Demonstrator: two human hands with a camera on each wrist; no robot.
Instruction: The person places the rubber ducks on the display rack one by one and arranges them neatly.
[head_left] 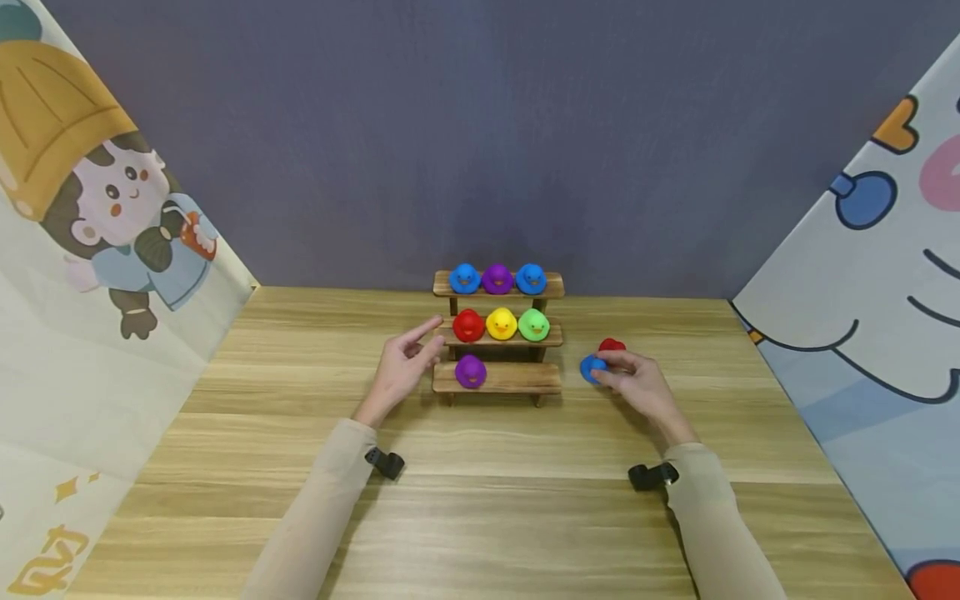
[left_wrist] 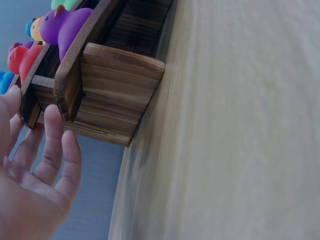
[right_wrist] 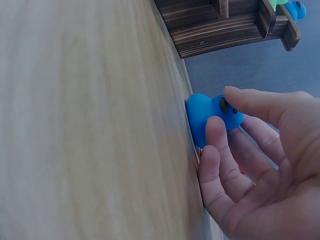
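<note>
A three-step wooden stand [head_left: 525, 378] holds rubber ducks. On its top step sit a purple duck [head_left: 497, 280] between two blue ones; the middle step bears a red duck [head_left: 468, 326], a yellow duck [head_left: 502, 324] and a green duck [head_left: 534, 325]. At the left of the bottom step is another purple duck [head_left: 471, 372]. To the right of the stand my right hand [head_left: 637, 383] pinches a blue duck [right_wrist: 202, 115] at table level, thumb at its head. Beside the stand's left end, my left hand [head_left: 401, 367] has loosely extended fingers and holds nothing.
A red duck [head_left: 612, 344] lies on the table just behind the blue one, partly hidden by my right hand. The wooden table [head_left: 487, 517] meets a dark grey back panel [head_left: 487, 125]. Printed cartoon panels flank both sides.
</note>
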